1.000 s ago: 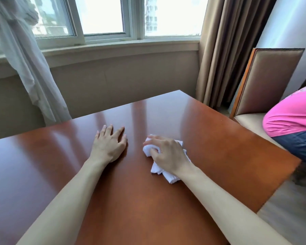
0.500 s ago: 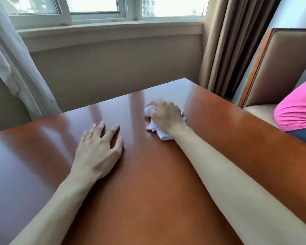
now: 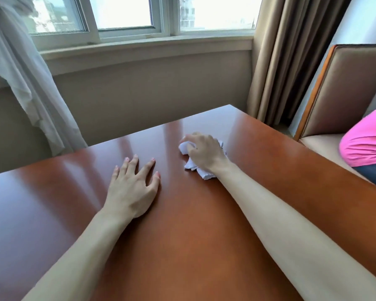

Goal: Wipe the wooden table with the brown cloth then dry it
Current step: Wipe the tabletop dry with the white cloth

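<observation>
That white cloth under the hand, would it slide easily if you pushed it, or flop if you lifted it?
The white cloth is crumpled into soft folds, so it would probably droop when lifted. The wooden table looks glossy, so it likely glides easily.

Both arms are bare and stretched out forward over the tabletop [image 3: 193, 246]. Left hand [image 3: 132, 187] is lying palm down, flat on the wood around the middle, fingers straight and spread a bit, thumb out to the side. Right hand [image 3: 204, 153] is reached further out, toward the far edge, knuckles up and fingers curled over a crumpled white cloth [image 3: 202, 172], pressing it down against the surface. Right forearm runs diagonally in from the near right corner.
</observation>
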`<state>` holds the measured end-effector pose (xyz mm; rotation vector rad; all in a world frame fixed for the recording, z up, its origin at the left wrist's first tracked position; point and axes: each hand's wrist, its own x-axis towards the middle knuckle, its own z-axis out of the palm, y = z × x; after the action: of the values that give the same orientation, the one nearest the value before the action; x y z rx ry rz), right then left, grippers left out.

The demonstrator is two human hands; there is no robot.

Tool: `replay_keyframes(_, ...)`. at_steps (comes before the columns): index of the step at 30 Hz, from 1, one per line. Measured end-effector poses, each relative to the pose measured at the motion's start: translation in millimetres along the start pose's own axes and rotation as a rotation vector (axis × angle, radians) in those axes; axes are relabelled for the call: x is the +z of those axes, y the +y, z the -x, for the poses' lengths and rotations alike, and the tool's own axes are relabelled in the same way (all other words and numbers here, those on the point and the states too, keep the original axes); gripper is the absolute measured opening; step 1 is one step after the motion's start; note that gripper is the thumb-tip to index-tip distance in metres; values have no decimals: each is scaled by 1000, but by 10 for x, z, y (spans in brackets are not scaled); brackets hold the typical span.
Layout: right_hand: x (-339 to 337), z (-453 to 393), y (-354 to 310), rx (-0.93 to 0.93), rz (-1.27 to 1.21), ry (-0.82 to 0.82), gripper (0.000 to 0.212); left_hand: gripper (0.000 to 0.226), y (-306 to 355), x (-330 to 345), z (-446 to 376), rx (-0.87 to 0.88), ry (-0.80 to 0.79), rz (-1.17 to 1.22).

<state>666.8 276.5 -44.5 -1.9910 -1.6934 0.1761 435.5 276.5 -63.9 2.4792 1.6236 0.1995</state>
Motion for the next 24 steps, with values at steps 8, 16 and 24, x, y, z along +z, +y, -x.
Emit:
replay_keyframes(8,-305,1883,-201,-126,-96,16,61,63,389,-76,235,88,-59,-60)
replay_keyframes(16,-215,770,28,39,-51,44,40,65,392,73,324,95,20,22)
replay_keyframes(24,77,-1036,287,143,-16,84,32,66,382,152,259,59,91,11)
